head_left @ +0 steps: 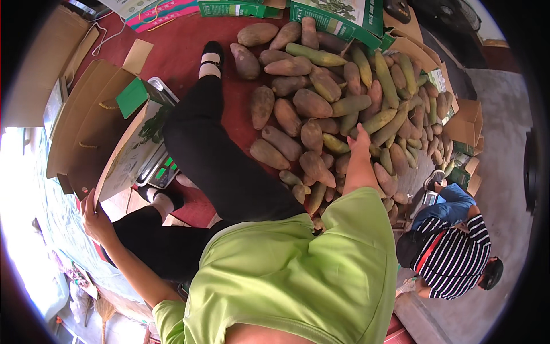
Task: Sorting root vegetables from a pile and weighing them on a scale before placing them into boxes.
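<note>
My left hand (96, 222) grips the near edge of an open cardboard box (86, 120), fingers closed over its rim. The box has rope handles and a green flap, and it sits over a digital scale (160, 172) with lit green displays. My right hand (360, 142) reaches into a big pile of oblong brown vegetables (312, 103). Its fingers are closed about the near end of a yellow-green oblong vegetable (379, 121) that lies among the brown ones; some of the fingers are hidden.
The pile spreads over a red floor covering (183, 51) beside my outstretched leg. Green printed cartons (338, 20) stand behind it, and open brown cartons (463, 123) at its right. At the lower right a person in a striped shirt (452, 252) crouches near another scale.
</note>
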`<move>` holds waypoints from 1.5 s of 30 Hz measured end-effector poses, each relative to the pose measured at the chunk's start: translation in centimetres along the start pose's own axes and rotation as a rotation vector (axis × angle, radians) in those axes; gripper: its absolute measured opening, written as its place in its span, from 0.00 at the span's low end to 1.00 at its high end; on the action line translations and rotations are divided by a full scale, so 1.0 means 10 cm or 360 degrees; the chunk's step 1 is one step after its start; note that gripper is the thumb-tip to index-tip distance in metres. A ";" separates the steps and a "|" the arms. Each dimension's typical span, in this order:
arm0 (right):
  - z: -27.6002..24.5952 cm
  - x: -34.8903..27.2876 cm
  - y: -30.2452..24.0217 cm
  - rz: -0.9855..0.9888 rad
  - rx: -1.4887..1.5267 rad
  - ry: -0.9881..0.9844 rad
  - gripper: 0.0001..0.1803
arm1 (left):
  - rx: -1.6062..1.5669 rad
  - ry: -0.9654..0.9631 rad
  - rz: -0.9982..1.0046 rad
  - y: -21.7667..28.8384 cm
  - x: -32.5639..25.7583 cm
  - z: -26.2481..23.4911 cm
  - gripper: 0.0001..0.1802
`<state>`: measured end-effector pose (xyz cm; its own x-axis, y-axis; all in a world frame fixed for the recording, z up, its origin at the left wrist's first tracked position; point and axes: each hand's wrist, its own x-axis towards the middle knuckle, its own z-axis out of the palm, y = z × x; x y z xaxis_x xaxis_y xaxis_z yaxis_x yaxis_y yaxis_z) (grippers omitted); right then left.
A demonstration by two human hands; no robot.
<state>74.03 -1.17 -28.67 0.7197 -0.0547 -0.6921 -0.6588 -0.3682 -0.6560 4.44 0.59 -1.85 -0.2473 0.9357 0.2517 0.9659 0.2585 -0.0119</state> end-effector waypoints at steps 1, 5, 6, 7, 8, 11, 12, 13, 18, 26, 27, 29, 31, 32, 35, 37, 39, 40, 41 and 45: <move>-0.01 0.11 -0.01 -0.0008 -0.0002 0.0001 0.28 | -0.0015 0.0007 0.0005 0.02 0.01 0.01 0.15; 0.14 0.36 -0.09 0.0194 0.0117 -0.0189 0.23 | -0.0031 0.0013 0.0010 0.03 0.03 0.04 0.16; 0.25 0.32 -0.10 0.0304 0.0163 -0.0212 0.21 | -0.0026 0.0020 0.0011 0.03 0.03 0.01 0.16; 0.31 0.28 -0.10 0.0308 0.0151 -0.0224 0.21 | -0.0022 0.0026 0.0012 0.04 0.03 0.00 0.15; 0.37 0.24 -0.11 0.0307 0.0086 -0.0180 0.21 | -0.0011 0.0029 -0.0001 0.04 0.02 0.00 0.15; 0.34 0.35 -0.12 0.0258 0.0117 -0.0160 0.21 | -0.0039 0.0028 -0.0007 0.05 0.04 0.02 0.15; 0.33 0.35 -0.09 0.0235 0.0210 -0.0180 0.21 | -0.0045 0.0047 0.0024 0.07 0.03 0.02 0.15; 0.33 0.35 -0.08 0.0232 0.0200 -0.0190 0.21 | -0.0052 0.0065 0.0055 0.07 0.03 0.02 0.15; 0.27 0.31 -0.12 0.0394 0.0243 -0.0260 0.18 | -0.0023 0.0086 0.0085 0.00 0.02 0.03 0.15; 0.26 0.16 -0.08 0.0257 0.0363 -0.0551 0.16 | -0.0070 0.0058 0.0080 0.01 0.03 0.02 0.16; 0.26 0.10 -0.03 0.0315 0.0434 -0.0639 0.16 | -0.0071 0.0050 0.0058 0.02 0.03 0.02 0.16; 0.21 -0.03 0.07 0.0300 0.0468 -0.0696 0.17 | -0.0070 0.0041 0.0037 0.06 0.04 0.01 0.16; 0.20 -0.30 0.23 0.0298 0.0491 -0.0772 0.17 | 0.0042 0.0041 -0.0011 0.08 0.05 -0.01 0.16; 0.17 -0.45 0.33 0.0244 0.0476 -0.0814 0.16 | 0.0054 0.0045 -0.0021 0.06 0.04 -0.02 0.16; 0.04 -0.76 0.50 0.0087 0.0332 -0.0913 0.15 | 0.0006 0.0056 0.0007 0.04 0.04 -0.05 0.16; 0.02 -0.99 0.57 -0.0004 0.0198 -0.0996 0.14 | -0.0077 0.0028 -0.0013 0.06 0.05 -0.07 0.17; 0.04 -1.30 0.44 -0.0250 -0.0156 -0.1244 0.14 | -0.0071 0.0007 -0.0048 0.09 0.06 -0.09 0.17; 0.09 -1.48 0.37 -0.0288 -0.0153 -0.1421 0.16 | -0.0067 0.0000 -0.0062 0.12 0.07 -0.09 0.17; 0.18 -1.71 0.28 -0.0364 -0.0216 -0.1501 0.17 | -0.0060 -0.0050 -0.0130 0.18 0.08 -0.12 0.16; 0.67 -2.61 -0.04 -0.0722 -0.0512 -0.1942 0.21 | -0.0086 -0.0065 -0.0163 0.15 0.03 -0.17 0.15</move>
<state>54.08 6.66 -12.37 0.0942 0.9249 -0.3683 -0.2138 -0.3425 -0.9148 5.95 0.83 -0.12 -0.3467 0.9143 0.2093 0.9379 0.3409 0.0642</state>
